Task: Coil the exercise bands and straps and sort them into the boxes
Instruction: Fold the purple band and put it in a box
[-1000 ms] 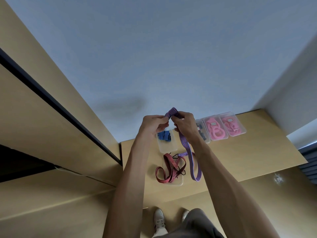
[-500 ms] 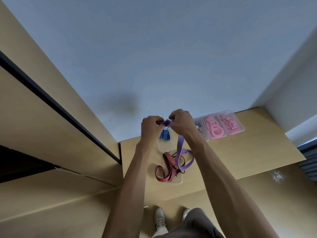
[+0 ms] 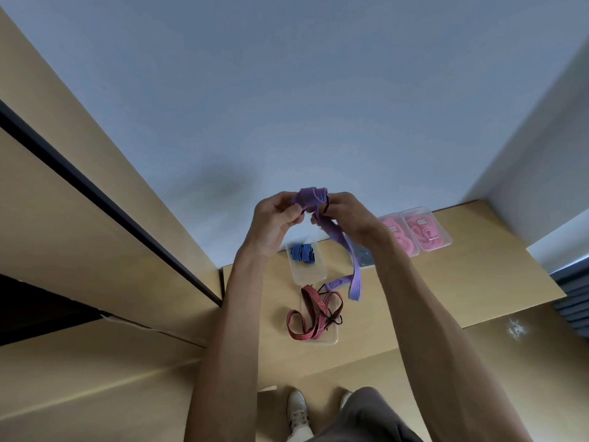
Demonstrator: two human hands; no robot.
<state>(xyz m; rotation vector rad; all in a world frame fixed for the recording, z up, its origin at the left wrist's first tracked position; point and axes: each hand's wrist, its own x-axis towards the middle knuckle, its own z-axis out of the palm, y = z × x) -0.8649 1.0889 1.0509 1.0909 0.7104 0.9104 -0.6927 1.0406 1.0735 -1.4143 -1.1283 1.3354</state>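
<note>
Both hands are raised above the table and hold a purple strap (image 3: 339,242). My left hand (image 3: 276,218) grips the small coiled part at the top, and my right hand (image 3: 345,215) pinches the strap beside it. The loose tail hangs down to the right and ends just above the table. Below, a red striped strap (image 3: 310,317) lies uncoiled over a clear box (image 3: 333,338). A coiled blue strap (image 3: 302,252) sits in another clear box (image 3: 307,275) behind it.
Two clear boxes with pink bands (image 3: 425,232) stand along the wall at the back right of the wooden table (image 3: 446,282); my right forearm partly hides a further box (image 3: 363,253). Wooden cabinets stand to the left. My feet show below the table's front edge.
The coil between my hands has grown and now shows above my fingers. The hanging tail is shorter and has swung from the middle out to the right.
</note>
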